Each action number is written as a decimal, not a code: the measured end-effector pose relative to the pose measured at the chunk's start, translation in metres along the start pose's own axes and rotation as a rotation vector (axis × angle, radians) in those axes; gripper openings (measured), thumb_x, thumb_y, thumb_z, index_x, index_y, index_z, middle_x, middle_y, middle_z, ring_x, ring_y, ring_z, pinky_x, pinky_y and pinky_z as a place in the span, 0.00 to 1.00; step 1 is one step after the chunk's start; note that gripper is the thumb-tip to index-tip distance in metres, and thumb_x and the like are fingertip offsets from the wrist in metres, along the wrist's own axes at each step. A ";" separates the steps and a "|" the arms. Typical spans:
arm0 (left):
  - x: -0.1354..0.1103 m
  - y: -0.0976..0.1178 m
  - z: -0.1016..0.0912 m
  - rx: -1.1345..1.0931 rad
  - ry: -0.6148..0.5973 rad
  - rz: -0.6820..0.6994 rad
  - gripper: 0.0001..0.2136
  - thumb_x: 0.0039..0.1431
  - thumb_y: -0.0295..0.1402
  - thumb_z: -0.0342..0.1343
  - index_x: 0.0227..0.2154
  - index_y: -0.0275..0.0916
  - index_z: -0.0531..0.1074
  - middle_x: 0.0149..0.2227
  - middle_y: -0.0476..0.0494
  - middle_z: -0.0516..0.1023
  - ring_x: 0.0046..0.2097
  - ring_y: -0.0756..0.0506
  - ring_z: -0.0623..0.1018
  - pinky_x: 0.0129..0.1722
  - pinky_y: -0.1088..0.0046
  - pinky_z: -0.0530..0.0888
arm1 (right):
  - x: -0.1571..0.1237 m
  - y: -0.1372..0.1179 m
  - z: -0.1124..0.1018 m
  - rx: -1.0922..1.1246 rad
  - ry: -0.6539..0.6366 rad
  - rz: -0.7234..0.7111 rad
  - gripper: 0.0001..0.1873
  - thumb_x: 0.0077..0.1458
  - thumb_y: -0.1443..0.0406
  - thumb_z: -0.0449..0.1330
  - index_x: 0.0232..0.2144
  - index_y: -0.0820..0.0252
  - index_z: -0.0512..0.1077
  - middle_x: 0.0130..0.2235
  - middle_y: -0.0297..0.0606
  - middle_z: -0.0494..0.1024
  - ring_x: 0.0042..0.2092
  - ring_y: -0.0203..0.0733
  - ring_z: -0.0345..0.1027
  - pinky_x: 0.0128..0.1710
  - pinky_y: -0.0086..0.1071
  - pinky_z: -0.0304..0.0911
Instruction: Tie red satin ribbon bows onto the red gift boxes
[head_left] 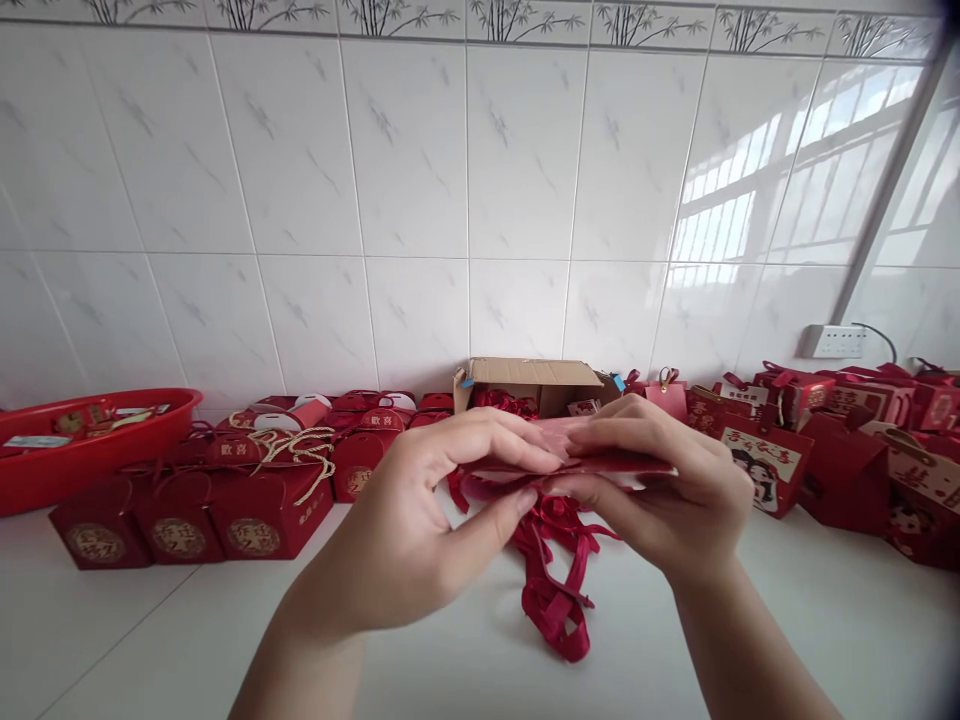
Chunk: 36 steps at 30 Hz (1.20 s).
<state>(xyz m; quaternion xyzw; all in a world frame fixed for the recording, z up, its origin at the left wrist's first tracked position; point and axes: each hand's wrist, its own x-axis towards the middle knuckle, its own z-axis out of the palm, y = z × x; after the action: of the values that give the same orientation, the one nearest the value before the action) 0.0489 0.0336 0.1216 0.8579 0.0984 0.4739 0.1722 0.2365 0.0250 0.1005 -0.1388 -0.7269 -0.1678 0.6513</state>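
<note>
Both hands meet at the middle of the view and pinch a thin red gift box (615,464) that looks flattened, seen nearly edge-on. My left hand (427,510) grips its left side, thumb below and fingers on top. On the right side, my right hand (660,480) holds it the same way, with the thumb under the near edge. A pinkish face of the box shows between the fingers; most of it is hidden by the hands. Below and behind it, a loose heap of dark red ribbons (556,600) lies on the white table (420,660).
Finished-looking red gift boxes (255,535) stand at the left, some with gold cord (315,450). A red basin (90,460) sits far left. An open cardboard box (525,372) is against the tiled wall. More red gift bags (844,475) crowd the right, below a power socket (834,341).
</note>
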 end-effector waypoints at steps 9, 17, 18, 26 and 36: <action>0.000 0.001 0.001 -0.057 0.061 -0.108 0.09 0.59 0.22 0.54 0.35 0.41 0.76 0.46 0.45 0.74 0.51 0.47 0.74 0.47 0.75 0.77 | -0.001 -0.003 0.009 -0.003 0.059 0.022 0.17 0.43 0.74 0.68 0.38 0.57 0.77 0.30 0.37 0.78 0.29 0.39 0.72 0.26 0.34 0.70; -0.003 0.004 -0.006 -0.025 0.040 -0.067 0.10 0.58 0.21 0.54 0.35 0.41 0.77 0.41 0.45 0.76 0.46 0.47 0.76 0.45 0.73 0.77 | -0.003 -0.007 0.012 0.102 0.024 0.086 0.11 0.45 0.75 0.67 0.32 0.59 0.76 0.28 0.36 0.76 0.29 0.38 0.70 0.27 0.33 0.69; -0.003 0.004 -0.006 -0.009 0.054 -0.058 0.10 0.58 0.21 0.54 0.35 0.41 0.77 0.41 0.46 0.76 0.46 0.48 0.77 0.44 0.73 0.77 | -0.004 -0.008 0.012 0.108 0.030 0.098 0.11 0.44 0.76 0.67 0.31 0.60 0.76 0.28 0.36 0.76 0.29 0.38 0.70 0.27 0.33 0.69; -0.001 0.001 0.002 0.005 0.145 -0.098 0.15 0.57 0.22 0.55 0.45 0.46 0.73 0.38 0.49 0.76 0.42 0.49 0.77 0.42 0.73 0.77 | -0.004 -0.008 0.011 0.127 0.051 0.294 0.08 0.43 0.73 0.69 0.27 0.60 0.75 0.26 0.34 0.75 0.28 0.35 0.69 0.26 0.30 0.66; 0.002 -0.012 0.015 0.123 0.194 -0.172 0.13 0.59 0.24 0.52 0.45 0.42 0.65 0.37 0.48 0.71 0.42 0.50 0.74 0.41 0.76 0.74 | -0.007 0.000 0.017 0.250 0.031 0.705 0.09 0.43 0.67 0.69 0.21 0.59 0.71 0.23 0.30 0.72 0.26 0.31 0.65 0.25 0.26 0.62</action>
<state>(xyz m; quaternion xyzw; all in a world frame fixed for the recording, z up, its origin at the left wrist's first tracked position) 0.0629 0.0421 0.1116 0.8055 0.2165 0.5312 0.1489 0.2218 0.0326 0.0920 -0.2976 -0.6395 0.1547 0.6917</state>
